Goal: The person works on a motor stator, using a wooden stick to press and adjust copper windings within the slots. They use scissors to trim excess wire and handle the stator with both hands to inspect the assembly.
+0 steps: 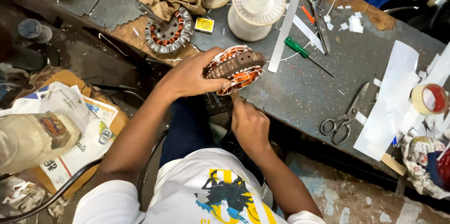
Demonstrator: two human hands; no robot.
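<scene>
Left hand (pixel 192 76) grips a motor stator (pixel 234 68) wound with copper wire, tilted on edge at the near edge of the tabletop (pixel 300 97). Right hand (pixel 248 123) sits just at 6 o'clock of it, fingers curled shut, forefinger tip touching the lower windings. A second stator (pixel 168 31) lies flat at 10 o'clock. White spool (pixel 255 1) at 12 o'clock. Green screwdriver (pixel 304 54) at 2 o'clock. Scissors (pixel 344 116) at 4 o'clock, well apart.

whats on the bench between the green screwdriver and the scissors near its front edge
Head view: bare grey benchtop between the green screwdriver and the scissors, apart from tiny scraps.
</scene>
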